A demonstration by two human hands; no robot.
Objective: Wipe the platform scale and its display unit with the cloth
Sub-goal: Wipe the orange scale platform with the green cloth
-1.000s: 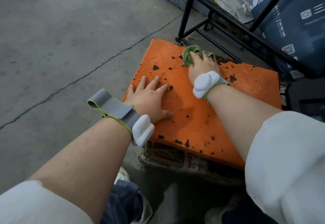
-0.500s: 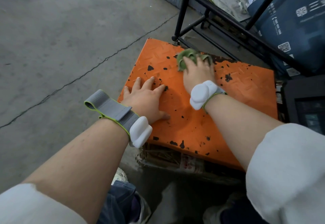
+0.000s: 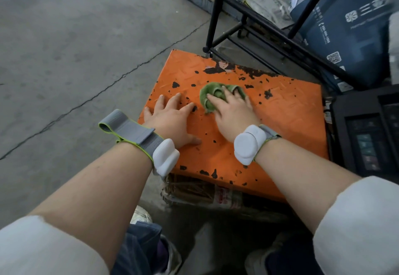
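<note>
The platform scale (image 3: 287, 110) is an orange checker-plate slab with many black chips in its paint, lying low on the floor. My right hand (image 3: 232, 110) presses a crumpled green cloth (image 3: 210, 96) onto the middle of the plate, fingers spread over it. Flat on the plate's near left corner lies my left hand (image 3: 172, 119), fingers apart, holding nothing. The black display unit (image 3: 367, 136) lies just right of the plate, with small screens on its face.
A black metal rack (image 3: 265, 28) stands behind the scale with a wire basket and a dark blue printed box (image 3: 349, 37) on it. Wrapped cardboard (image 3: 200, 190) sits under the plate's near edge. Cracked concrete floor (image 3: 75, 47) spreads to the left. My shoes are below.
My right hand has drawn the cloth from the plate's far edge toward the middle, nearer me. The left hand stayed planted on the near left corner.
</note>
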